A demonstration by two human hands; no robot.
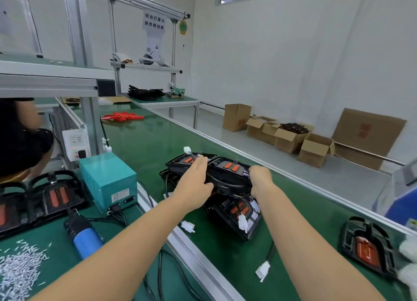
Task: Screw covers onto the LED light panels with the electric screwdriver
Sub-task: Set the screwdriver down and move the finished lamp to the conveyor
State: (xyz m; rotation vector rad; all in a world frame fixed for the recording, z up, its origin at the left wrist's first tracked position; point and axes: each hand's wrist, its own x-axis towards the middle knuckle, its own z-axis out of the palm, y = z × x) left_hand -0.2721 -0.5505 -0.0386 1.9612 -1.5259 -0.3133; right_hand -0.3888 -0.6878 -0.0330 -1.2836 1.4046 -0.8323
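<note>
Both arms stretched out over the green belt (144, 142), left hand (194, 183) and right hand (260, 179) gripping either end of a black light panel (228, 174) atop a pile. Blue electric screwdriver (84, 235) lying near-left beside loose screws (18, 267).

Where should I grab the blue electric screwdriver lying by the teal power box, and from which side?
Grip the electric screwdriver round its blue barrel, coming from above with the right hand once it lets go of the light panels. It lies on its side on the green mat, black end towards the teal power box, cable trailing there. The blue section looks bare and thick enough for fingers to wrap.
</note>
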